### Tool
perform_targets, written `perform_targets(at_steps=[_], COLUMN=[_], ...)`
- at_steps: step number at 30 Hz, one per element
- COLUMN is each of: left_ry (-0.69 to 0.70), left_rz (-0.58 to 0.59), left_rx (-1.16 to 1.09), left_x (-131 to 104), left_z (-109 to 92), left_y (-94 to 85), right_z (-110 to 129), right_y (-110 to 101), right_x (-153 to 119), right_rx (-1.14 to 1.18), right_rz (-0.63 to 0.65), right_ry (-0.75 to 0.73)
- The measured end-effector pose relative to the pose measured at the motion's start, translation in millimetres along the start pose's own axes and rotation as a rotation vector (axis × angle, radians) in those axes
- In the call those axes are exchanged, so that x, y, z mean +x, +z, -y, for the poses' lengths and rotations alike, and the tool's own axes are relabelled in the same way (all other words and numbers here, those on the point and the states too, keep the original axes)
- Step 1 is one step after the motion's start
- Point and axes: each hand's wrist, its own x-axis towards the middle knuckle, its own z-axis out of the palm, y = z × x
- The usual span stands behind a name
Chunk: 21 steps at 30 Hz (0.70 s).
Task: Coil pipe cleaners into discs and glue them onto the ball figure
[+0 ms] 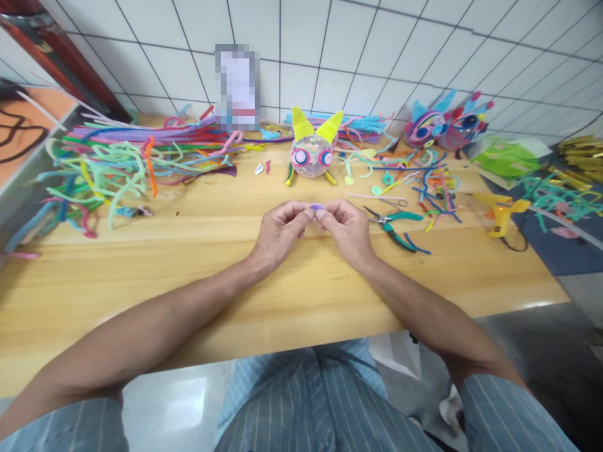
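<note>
My left hand (286, 227) and my right hand (343, 227) meet over the middle of the table, thumbs and fingertips pinched together. Between them they grip a small purple pipe cleaner piece (317, 206), mostly covered by the fingers. Just beyond stands a clear round ball figure (311, 157) with yellow pipe cleaner ears, pink-and-blue eyes and small yellow-and-green legs. Right of my right hand lie green-handled pliers (400, 226), their jaws towards the hand, with a short blue pipe cleaner (418, 243) beside them.
Loose pipe cleaners (127, 157) heap at the left, with more bits (438, 182) at the right. A yellow glue gun (502, 213) lies near the right edge. Two decorated balls (424, 129) sit by the tiled wall. A blurred phone-like object (238, 88) leans there.
</note>
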Motion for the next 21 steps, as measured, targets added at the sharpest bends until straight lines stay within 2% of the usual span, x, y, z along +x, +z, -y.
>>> perform_targets(at_steps=[21], left_ry=[0.031], left_rz=[0.014], left_rx=[0.172], left_x=[-2.5], left_z=[-8.5], left_y=[-3.3], right_z=[-1.6], right_y=[-2.9], right_x=[-2.9], right_rx=[-0.061], right_rz=[0.016], right_ry=[-0.039])
